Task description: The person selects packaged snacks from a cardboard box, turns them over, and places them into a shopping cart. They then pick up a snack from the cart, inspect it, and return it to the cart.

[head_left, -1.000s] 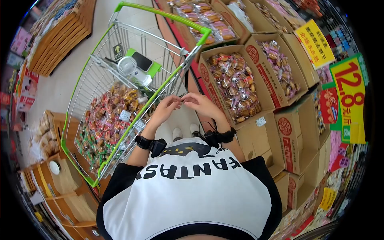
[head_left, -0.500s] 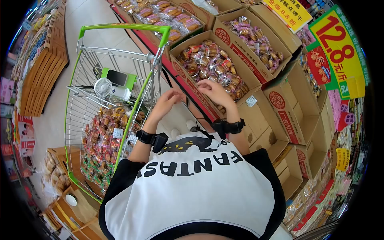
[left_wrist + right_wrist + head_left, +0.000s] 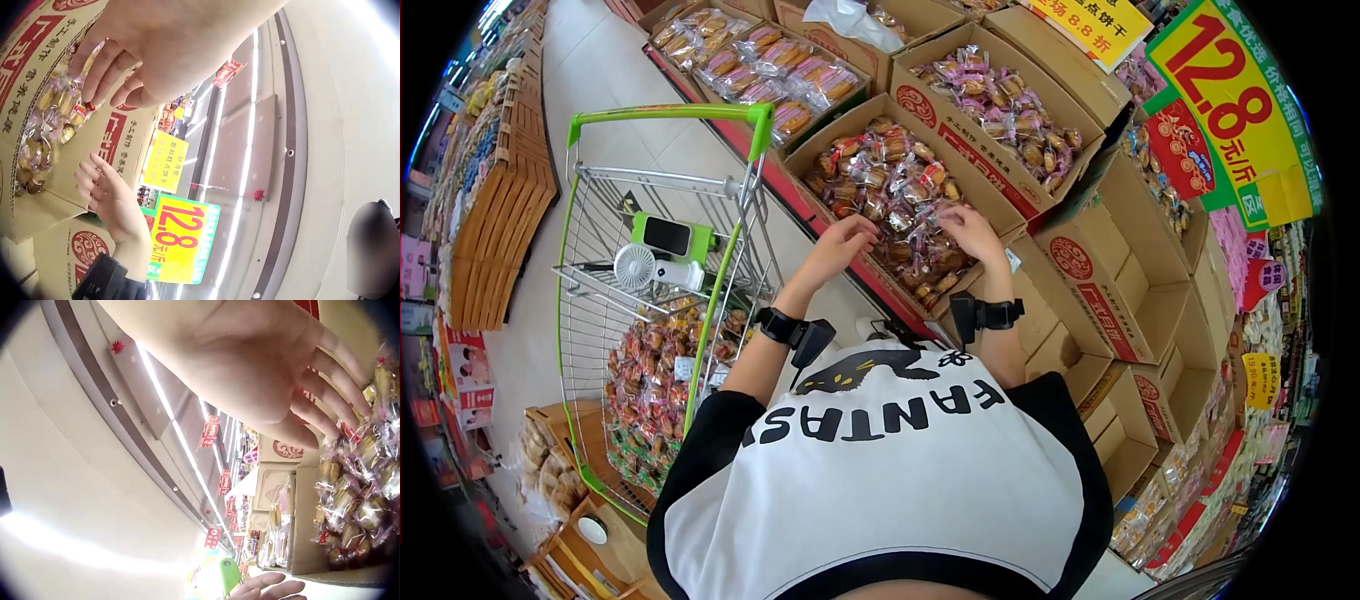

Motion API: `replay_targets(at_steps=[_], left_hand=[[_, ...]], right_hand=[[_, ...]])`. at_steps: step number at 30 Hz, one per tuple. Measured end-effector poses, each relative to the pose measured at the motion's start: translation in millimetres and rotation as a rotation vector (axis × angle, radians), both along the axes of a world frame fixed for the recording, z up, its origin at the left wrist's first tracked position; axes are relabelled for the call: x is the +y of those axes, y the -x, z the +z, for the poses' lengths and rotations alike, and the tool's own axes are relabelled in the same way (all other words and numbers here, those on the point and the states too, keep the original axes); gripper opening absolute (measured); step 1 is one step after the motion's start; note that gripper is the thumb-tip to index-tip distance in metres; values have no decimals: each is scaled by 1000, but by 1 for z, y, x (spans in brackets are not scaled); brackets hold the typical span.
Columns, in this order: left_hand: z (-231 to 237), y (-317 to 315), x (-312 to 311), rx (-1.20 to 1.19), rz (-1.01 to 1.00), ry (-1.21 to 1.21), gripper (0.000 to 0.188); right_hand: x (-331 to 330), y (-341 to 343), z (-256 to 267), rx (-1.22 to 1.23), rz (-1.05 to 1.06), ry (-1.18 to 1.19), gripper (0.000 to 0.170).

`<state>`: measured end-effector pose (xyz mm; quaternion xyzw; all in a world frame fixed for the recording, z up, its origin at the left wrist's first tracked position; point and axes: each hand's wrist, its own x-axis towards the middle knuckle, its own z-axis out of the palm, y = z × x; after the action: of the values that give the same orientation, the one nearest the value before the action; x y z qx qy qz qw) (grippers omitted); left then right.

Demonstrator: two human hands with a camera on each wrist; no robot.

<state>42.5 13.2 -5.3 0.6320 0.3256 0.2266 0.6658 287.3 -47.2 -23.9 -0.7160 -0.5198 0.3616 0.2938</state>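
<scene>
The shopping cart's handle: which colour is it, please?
The handle is bright green; it shows best in the head view.

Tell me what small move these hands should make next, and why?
Perhaps lower the right hand and close it round a few wrapped snacks: it and the left hand are over their cardboard box, and neither appears to hold anything.

Found snack packets (image 3: 890, 175) in a carton (image 3: 832, 137), another carton (image 3: 915, 103) behind; saw a shopping cart (image 3: 670, 113) to its left, bearing a phone (image 3: 668, 236), a fan (image 3: 635, 266) and more packets (image 3: 662, 365).
</scene>
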Motion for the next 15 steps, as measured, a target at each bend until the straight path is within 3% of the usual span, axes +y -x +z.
replay_targets(at_steps=[2,8,12,14,15], left_hand=[[-5,-18,1,2,-93,33,15],[-41,-64,-1,66,-228,107,13],[-71,-90,-2,112,-275,43,12],[-81,-101,-4,222,-259,-108,12],[-77,-106,-5,254,-293,-49,15]], right_hand=[[-5,-5,-2,-28,-93,146,33],[-15,-25,-38,-26,-164,167,29],[-13,-35,-44,77,-228,188,34],[-11,-39,-45,112,-236,149,35],[-11,-38,-46,114,-239,151,35]])
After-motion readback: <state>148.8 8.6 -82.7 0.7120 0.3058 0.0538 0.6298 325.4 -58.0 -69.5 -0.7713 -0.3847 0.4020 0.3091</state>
